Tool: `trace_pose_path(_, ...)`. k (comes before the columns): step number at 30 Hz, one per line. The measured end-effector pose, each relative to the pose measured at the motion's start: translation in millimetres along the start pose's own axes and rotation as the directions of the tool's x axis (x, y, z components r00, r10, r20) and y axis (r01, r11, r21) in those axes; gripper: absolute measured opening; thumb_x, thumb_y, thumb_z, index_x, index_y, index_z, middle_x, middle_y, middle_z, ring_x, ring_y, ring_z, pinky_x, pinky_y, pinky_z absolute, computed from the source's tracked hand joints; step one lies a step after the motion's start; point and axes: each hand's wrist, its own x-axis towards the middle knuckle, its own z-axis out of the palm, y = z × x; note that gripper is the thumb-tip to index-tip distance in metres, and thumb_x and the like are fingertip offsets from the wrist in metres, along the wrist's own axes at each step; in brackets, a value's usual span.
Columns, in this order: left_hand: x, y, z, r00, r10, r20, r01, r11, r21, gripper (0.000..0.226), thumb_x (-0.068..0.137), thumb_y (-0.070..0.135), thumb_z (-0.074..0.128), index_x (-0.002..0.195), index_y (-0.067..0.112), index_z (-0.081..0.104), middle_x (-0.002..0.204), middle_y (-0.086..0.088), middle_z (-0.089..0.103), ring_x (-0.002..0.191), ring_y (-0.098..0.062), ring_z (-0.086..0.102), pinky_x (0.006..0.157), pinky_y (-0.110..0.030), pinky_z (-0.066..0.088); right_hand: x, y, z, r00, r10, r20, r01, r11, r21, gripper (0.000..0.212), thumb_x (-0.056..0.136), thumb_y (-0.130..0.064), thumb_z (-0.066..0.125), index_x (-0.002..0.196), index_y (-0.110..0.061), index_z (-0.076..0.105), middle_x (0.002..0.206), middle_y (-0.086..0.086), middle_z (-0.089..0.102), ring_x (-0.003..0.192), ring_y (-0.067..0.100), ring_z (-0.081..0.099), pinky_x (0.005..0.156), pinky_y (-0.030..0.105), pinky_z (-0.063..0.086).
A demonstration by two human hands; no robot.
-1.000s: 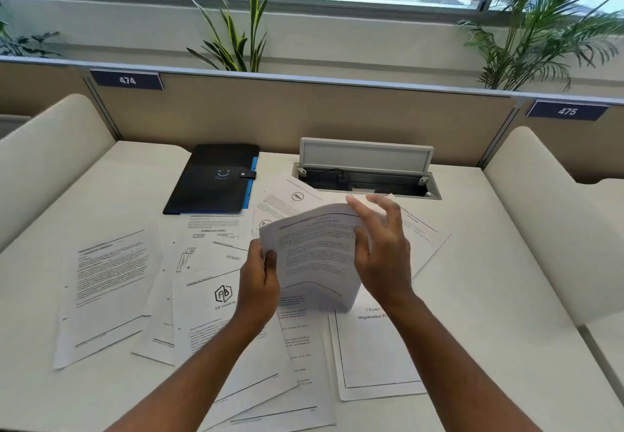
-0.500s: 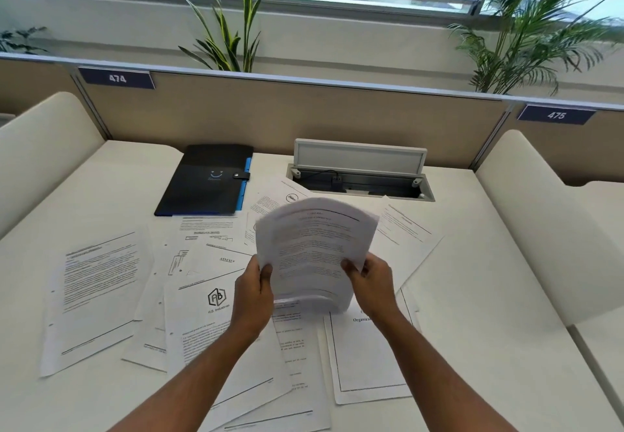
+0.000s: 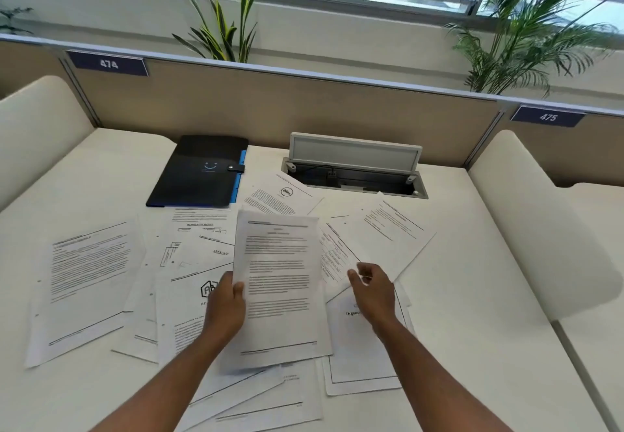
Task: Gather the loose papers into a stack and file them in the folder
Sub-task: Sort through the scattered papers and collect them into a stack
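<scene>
Now only the left hand [image 3: 225, 306] grips the sheaf [image 3: 280, 283], thumb on its left edge; half a second ago both hands held it higher, bowed. It lies flatter, low over the loose papers [image 3: 91, 283] spread on the desk [image 3: 472, 262]. The right hand [image 3: 373, 291] has let go and hovers at 3 o'clock of the sheaf, fingers loosely curled, empty. At 11 o'clock lies the black folder [image 3: 199, 171], closed. At 1 o'clock the cable box [image 3: 354, 178] stands lid-up, a plug inside.
</scene>
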Motion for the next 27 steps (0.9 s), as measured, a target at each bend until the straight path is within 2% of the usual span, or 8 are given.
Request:
trace_pose_path(2,0,-15,-2,0.997,-0.075,0.026,0.074,0.996,0.051,0.023,0.101,0.010,0.042,0.119,0.006,0.057,0.117,-0.017,0.065,0.104,-0.033,0.060,0.080,-0.031,0.042,7,18,-5,0.993,0.044,-0.110,-0.066,0.975,-0.210,0.044,0.092,-0.035,0.074,0.130,-0.015,0.066,0.134,0.010,0.061,0.127,0.032,0.056,0.104,0.044,0.048)
trace_pose_path(5,-3,-32,-3,0.988,-0.144,0.064,0.136,0.984,0.112,0.026,0.101,0.011,0.043,0.123,0.005,0.054,0.121,-0.019,0.064,0.108,-0.037,0.059,0.081,-0.032,0.042,15,36,-19,0.951,0.182,-0.248,-0.277,0.859,-0.431,0.063,0.087,-0.049,0.073,0.137,-0.016,0.057,0.148,0.013,0.046,0.138,0.038,0.038,0.108,0.052,0.041)
trace_pose_path(7,-4,-40,-3,0.985,-0.156,0.067,0.146,0.979,0.145,0.027,0.101,0.010,0.043,0.125,0.004,0.053,0.122,-0.021,0.063,0.109,-0.039,0.059,0.083,-0.035,0.043,20,42,-27,0.929,0.253,-0.270,-0.359,0.793,-0.492,0.080,0.083,-0.061,0.072,0.141,-0.009,0.050,0.147,0.018,0.044,0.137,0.041,0.039,0.108,0.053,0.042)
trace_pose_path(10,-5,-44,-3,0.987,-0.152,0.054,0.142,0.977,0.158,0.029,0.100,0.010,0.043,0.128,0.004,0.052,0.124,-0.022,0.063,0.109,-0.040,0.059,0.086,-0.037,0.044,28,42,-32,0.932,0.262,-0.249,-0.358,0.757,-0.547,0.091,0.080,-0.070,0.071,0.137,-0.002,0.047,0.140,0.023,0.046,0.131,0.043,0.044,0.104,0.052,0.046)
trace_pose_path(15,-6,-46,-3,0.987,-0.149,0.053,0.137,0.974,0.182,0.027,0.100,0.010,0.042,0.125,0.003,0.053,0.121,-0.021,0.064,0.105,-0.039,0.061,0.080,-0.034,0.042,40,35,-32,0.930,0.334,-0.152,-0.367,0.828,-0.424,0.090,0.081,-0.066,0.074,0.137,-0.002,0.044,0.140,0.023,0.043,0.130,0.046,0.048,0.103,0.050,0.046)
trace_pose_path(19,-5,-46,-4,0.986,-0.147,0.073,0.132,0.975,0.180,0.029,0.101,0.011,0.043,0.127,0.004,0.052,0.124,-0.020,0.063,0.108,-0.039,0.060,0.085,-0.036,0.044,45,32,-36,0.913,0.404,-0.061,-0.405,0.877,-0.259,0.083,0.079,-0.057,0.082,0.134,-0.006,0.045,0.138,0.020,0.050,0.126,0.041,0.056,0.099,0.043,0.048)
trace_pose_path(22,-6,-46,-4,0.984,-0.158,0.078,0.144,0.975,0.170,0.033,0.101,0.011,0.043,0.132,0.005,0.049,0.128,-0.020,0.061,0.113,-0.039,0.058,0.090,-0.039,0.046,46,33,-40,0.931,0.365,-0.017,-0.364,0.920,-0.146,0.064,0.079,-0.043,0.086,0.124,-0.008,0.057,0.127,0.014,0.065,0.115,0.034,0.065,0.095,0.039,0.053)
trace_pose_path(27,-4,-47,-3,0.983,-0.165,0.082,0.151,0.975,0.162,0.029,0.101,0.012,0.042,0.128,0.006,0.049,0.122,-0.021,0.063,0.106,-0.038,0.059,0.080,-0.033,0.041,45,37,-41,0.951,0.296,0.093,-0.286,0.952,-0.108,0.025,0.085,-0.026,0.082,0.099,-0.010,0.068,0.108,0.010,0.074,0.097,0.028,0.067,0.088,0.037,0.054)
